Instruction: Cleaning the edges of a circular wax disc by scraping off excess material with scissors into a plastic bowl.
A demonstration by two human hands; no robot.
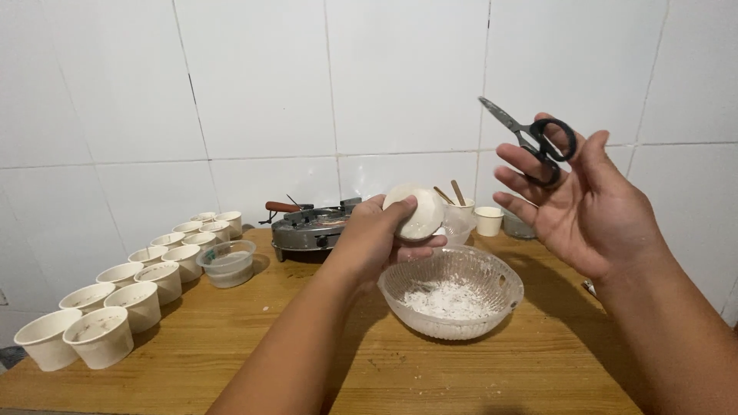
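My left hand (377, 234) grips a round white ball of dough (417, 211) and holds it up over the near rim of a clear glass bowl (492, 270). White flour lies in the bottom of that bowl. My right hand (588, 204) is raised to the right, palm toward me, fingers spread. A pair of black-handled scissors (530, 138) hangs from its fingertips through the handle loops, blades shut and pointing up to the left.
Two rows of white paper cups (123, 300) run along the left of the wooden table (477, 369). A clear plastic tub (227, 263) stands beside them. A small metal stove (307, 228) sits at the back, with cups holding wooden sticks (461, 211) to its right, against a white tiled wall.
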